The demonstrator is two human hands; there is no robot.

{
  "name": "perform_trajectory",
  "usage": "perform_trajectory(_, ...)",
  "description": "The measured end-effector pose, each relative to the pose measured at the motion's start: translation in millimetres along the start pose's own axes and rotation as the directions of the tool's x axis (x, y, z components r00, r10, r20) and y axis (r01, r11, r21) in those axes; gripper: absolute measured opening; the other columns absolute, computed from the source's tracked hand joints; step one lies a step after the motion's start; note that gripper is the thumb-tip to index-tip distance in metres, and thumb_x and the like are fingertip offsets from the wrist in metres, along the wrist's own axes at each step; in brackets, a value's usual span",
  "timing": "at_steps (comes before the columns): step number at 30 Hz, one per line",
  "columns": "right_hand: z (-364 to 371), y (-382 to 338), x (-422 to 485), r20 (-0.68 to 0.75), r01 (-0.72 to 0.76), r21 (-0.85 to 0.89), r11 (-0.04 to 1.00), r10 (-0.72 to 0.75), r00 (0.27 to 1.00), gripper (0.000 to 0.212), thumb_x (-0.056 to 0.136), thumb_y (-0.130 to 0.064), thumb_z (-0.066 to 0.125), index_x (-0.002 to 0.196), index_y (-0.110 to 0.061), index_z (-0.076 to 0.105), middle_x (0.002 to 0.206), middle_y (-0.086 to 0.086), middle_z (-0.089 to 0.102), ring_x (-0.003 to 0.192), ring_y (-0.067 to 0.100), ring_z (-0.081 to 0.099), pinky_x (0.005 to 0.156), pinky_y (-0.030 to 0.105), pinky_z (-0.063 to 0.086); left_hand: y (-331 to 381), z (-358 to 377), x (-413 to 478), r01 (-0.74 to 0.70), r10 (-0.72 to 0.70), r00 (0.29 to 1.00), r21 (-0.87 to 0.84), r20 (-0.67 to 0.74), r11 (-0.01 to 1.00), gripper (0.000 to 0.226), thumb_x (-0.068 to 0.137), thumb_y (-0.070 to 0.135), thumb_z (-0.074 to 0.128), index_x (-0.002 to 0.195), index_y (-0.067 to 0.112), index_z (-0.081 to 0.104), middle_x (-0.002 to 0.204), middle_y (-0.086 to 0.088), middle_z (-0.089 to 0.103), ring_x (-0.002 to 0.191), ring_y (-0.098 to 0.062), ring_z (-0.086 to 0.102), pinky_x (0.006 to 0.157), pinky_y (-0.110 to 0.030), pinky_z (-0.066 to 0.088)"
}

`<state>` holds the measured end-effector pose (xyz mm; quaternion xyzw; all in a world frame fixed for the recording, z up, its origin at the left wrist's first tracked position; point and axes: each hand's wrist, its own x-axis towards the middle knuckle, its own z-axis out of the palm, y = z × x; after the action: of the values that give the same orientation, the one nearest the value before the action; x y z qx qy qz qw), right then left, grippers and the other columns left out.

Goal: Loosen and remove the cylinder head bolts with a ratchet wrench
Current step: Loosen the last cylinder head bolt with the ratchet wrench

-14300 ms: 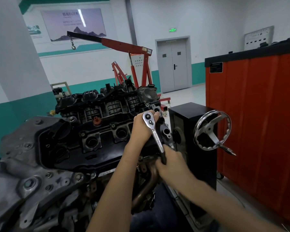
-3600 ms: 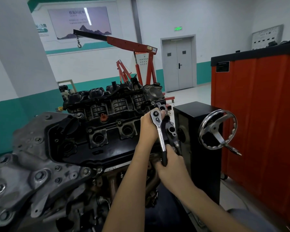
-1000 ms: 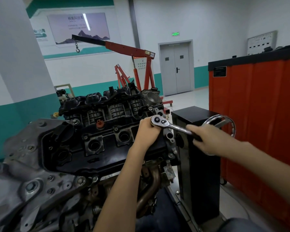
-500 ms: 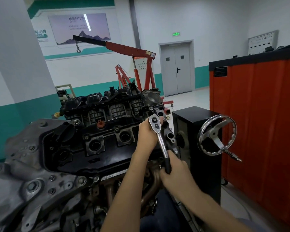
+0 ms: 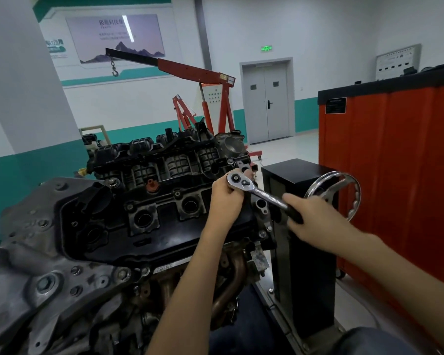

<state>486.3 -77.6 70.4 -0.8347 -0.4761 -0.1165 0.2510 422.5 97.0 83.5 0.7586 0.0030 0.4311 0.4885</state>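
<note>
The ratchet wrench (image 5: 256,192) sits at the right end of the black engine cover (image 5: 164,234), its handle pointing right toward the handwheel (image 5: 355,198). The left hand (image 5: 224,198) is curled around its head, and the right hand (image 5: 310,216) grips the black handle

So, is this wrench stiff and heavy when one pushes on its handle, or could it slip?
Probably stiff: the wrench is one straight metal bar, showing no bend under the right hand. Likely heavy for its size, being solid-looking metal. The shiny shaft may be slippery; the black handle end should hold better, and the left hand grips the head.
</note>
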Motion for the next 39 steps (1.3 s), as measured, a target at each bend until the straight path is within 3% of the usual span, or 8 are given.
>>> perform_trajectory(4,64.2,-53.8,-37.6,0.002,-0.145,0.597,0.789,0.180,0.984,0.016,0.083,-0.006,0.059,0.097,-0.013,0.053,0.062,0.001,0.052,0.048,0.008,0.047,0.045,0.019,0.038,-0.9,14.8,-1.0,-0.001,-0.002,0.996,-0.033,-0.092,0.999,0.052,0.097,0.010,0.057,0.054,0.028,0.034,0.045,0.017,0.036,0.047,0.000,0.033,0.053,-0.012,0.031)
perform_trajectory(8,87.3,-80.8,-30.9,-0.046,-0.124,0.692,0.711,0.216,0.975,0.017,0.083,-0.004,0.056,0.094,-0.016,0.051,0.065,0.006,0.056,0.048,0.007,0.050,0.045,0.020,0.040,0.5,8.8,2.8,0.050,-0.050,0.997,-0.002,-0.063,0.999,0.052,0.095,0.009,0.059,0.055,0.025,0.029,0.045,0.016,0.031,0.049,-0.001,0.027,0.055,-0.017,0.028)
perform_trajectory(15,4.3,7.0,-1.1,0.087,0.022,0.087,0.996,-0.030,0.996,0.024,0.085,-0.011,0.058,0.104,-0.023,0.050,0.070,-0.004,0.051,0.057,0.012,0.055,0.051,0.023,0.043,0.1,-8.9,11.6,0.048,-0.070,0.989,0.161,0.130,0.986,0.039,0.094,0.014,0.062,0.055,0.021,0.060,0.050,0.001,0.053,0.049,0.004,0.041,0.056,-0.011,0.034)
perform_trajectory(20,-31.3,12.7,26.1,0.038,0.150,-0.272,0.951,-0.145,0.989,0.016,0.089,-0.017,0.056,0.099,-0.023,0.044,0.066,-0.008,0.045,0.059,0.013,0.050,0.051,0.021,0.033,0.3,-9.9,9.6,0.067,-0.075,0.994,0.111,0.075,0.992,0.050,0.096,0.012,0.057,0.049,0.027,0.047,0.048,0.014,0.041,0.054,-0.004,0.034,0.058,-0.024,0.031)
perform_trajectory(25,41.1,-36.7,-32.6,0.016,-0.092,0.464,0.881,0.096,0.995,0.016,0.083,-0.007,0.059,0.086,-0.016,0.046,0.063,0.003,0.053,0.046,0.007,0.048,0.042,0.028,0.040,4.7,7.7,1.5,0.053,-0.051,0.995,0.023,-0.085,0.998,0.051,0.098,0.011,0.055,0.056,0.021,0.027,0.051,0.012,0.028,0.052,-0.005,0.025,0.054,-0.023,0.025)
perform_trajectory(29,85.1,-84.7,-35.6,-0.065,-0.125,0.676,0.726,0.229,0.971,0.017,0.083,-0.004,0.055,0.090,-0.016,0.045,0.061,0.002,0.047,0.043,0.005,0.043,0.042,0.017,0.033,9.0,13.0,-0.2,0.031,-0.031,0.992,-0.001,-0.119,1.000,0.051,0.097,0.002,0.053,0.059,0.020,0.025,0.057,0.005,0.022,0.052,-0.004,0.021,0.055,-0.019,0.024)
perform_trajectory(34,53.9,-40.3,-27.9,-0.002,-0.088,0.469,0.879,0.100,0.995,0.017,0.081,-0.002,0.057,0.091,-0.014,0.049,0.065,0.003,0.052,0.050,0.011,0.048,0.048,0.025,0.042,5.1,-3.7,5.9,0.065,-0.075,0.995,0.141,0.070,0.988,0.053,0.095,0.019,0.060,0.054,0.024,0.028,0.048,0.011,0.029,0.051,-0.006,0.026,0.054,-0.024,0.026)
perform_trajectory(39,-19.0,20.3,12.9,0.115,0.089,-0.108,0.990,-0.077,0.990,0.017,0.087,-0.014,0.056,0.098,-0.021,0.046,0.068,-0.007,0.049,0.065,0.018,0.058,0.052,0.021,0.036,-1.6,-7.0,15.6,0.053,-0.093,0.981,0.226,0.169,0.973,0.055,0.092,0.003,0.055,0.045,0.032,0.051,0.048,0.014,0.045,0.054,-0.002,0.036,0.064,-0.025,0.033)
